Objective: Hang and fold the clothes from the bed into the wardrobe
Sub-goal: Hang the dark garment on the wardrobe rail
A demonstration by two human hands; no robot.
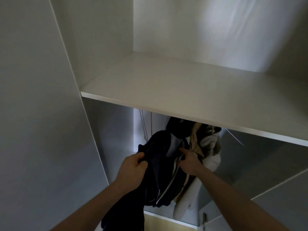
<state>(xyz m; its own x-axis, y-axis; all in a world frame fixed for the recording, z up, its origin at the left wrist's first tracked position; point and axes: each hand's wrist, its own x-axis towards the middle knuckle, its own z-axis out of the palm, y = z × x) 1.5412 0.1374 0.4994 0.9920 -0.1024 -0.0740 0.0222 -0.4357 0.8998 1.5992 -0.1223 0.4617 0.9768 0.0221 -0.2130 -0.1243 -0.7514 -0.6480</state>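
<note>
A dark navy jacket (pixel 160 172) with a pale zip line hangs in the wardrobe under a white shelf (pixel 175 90). My left hand (pixel 133 165) grips the jacket's left front edge. My right hand (pixel 188 160) holds the right front edge by the zip, forefinger pointing up along it. Behind the jacket hang a beige garment (pixel 196 144) and a white garment (pixel 211 157). The rail and hangers are hidden by the shelf.
The wardrobe's white side panel (pixel 41 114) rises on the left, and the compartment above the shelf holds nothing visible. A lower white shelf edge (pixel 166 217) runs beneath the hanging clothes. Another panel (pixel 266 189) slants on the right.
</note>
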